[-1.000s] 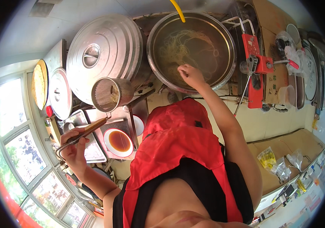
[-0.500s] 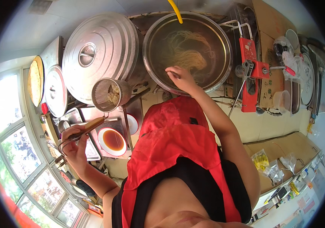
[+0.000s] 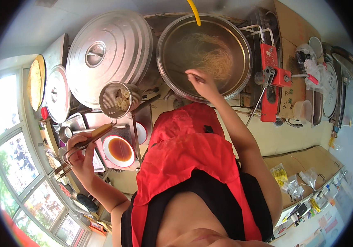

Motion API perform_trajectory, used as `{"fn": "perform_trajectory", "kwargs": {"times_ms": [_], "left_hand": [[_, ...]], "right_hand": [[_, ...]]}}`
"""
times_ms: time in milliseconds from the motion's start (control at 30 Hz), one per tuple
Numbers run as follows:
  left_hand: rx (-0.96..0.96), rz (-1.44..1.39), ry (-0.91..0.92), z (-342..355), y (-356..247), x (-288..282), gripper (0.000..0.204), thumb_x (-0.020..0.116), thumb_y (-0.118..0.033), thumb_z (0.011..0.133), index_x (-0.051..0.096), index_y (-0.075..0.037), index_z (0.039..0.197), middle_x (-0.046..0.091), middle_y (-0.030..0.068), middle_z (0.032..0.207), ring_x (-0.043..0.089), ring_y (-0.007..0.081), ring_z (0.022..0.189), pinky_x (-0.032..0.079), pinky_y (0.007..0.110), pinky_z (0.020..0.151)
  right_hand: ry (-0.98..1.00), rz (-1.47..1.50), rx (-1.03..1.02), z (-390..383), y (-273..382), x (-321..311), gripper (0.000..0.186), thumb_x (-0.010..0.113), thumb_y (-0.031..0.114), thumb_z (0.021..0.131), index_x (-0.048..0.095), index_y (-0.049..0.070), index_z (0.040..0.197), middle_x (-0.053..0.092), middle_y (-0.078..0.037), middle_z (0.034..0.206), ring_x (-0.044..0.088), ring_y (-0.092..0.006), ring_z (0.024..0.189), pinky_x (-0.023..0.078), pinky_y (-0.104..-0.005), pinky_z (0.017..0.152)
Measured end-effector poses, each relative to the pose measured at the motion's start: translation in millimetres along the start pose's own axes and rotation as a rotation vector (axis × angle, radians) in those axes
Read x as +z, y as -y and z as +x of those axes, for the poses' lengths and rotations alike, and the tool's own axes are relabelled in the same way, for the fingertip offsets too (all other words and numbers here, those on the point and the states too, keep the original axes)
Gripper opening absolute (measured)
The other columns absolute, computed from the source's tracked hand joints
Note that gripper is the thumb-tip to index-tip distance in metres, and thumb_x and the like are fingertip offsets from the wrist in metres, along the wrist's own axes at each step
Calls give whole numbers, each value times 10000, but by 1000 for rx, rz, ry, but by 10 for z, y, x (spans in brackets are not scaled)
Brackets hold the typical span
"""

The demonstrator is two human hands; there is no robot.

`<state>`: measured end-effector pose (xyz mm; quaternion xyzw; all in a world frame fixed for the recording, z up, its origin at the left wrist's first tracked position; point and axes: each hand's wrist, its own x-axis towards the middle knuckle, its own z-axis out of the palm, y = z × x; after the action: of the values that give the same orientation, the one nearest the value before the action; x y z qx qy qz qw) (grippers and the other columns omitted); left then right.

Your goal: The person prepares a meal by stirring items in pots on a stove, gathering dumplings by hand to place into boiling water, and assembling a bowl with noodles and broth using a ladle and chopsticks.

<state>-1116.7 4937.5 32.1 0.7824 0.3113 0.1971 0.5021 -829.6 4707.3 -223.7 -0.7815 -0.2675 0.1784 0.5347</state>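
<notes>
My left hand is closed round the wooden handle of a noodle strainer. Its perforated metal basket holds pale, crumpled pieces that look like dumplings, and hangs beside the large lidded pot. Metal loops and thin rods stick out behind the fist. My right hand is closed over the near part of a wide steel pot, gripping what look like brown chopsticks; their far ends cannot be made out. Pale noodles float in the pot's cloudy water. A red-rimmed white bowl of brown broth stands below the strainer.
The domed metal lid covers a large pot at the left. A yellow hose hangs over the far rim of the noodle pot. At the right stands a red metal press with a lever. Windows line the left side.
My right hand has shifted slightly right over the pot, and the noodles have drifted right. The strainer stays nearly in place, its basket now turned to show more of the pieces inside.
</notes>
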Motion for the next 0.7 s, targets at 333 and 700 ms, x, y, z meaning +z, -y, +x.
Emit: {"fn": "perform_trajectory", "kwargs": {"times_ms": [333,700], "left_hand": [[18,13,11,-24,61,-59,244,623,111,750,551,24,966,597,133,1005,578,191,934,475,287,831],[36,55,8,57,53,-13,228,635,114,732,571,34,935,604,120,1007,585,184,915,494,280,800]], "right_hand": [[-190,-343,130,34,-50,-551,113,569,140,888,653,72,922,644,-118,869,627,-248,713,495,-340,643],[-34,-495,109,-219,-155,-644,111,601,87,858,660,80,952,634,-124,808,615,-229,660,472,-281,606]]}}
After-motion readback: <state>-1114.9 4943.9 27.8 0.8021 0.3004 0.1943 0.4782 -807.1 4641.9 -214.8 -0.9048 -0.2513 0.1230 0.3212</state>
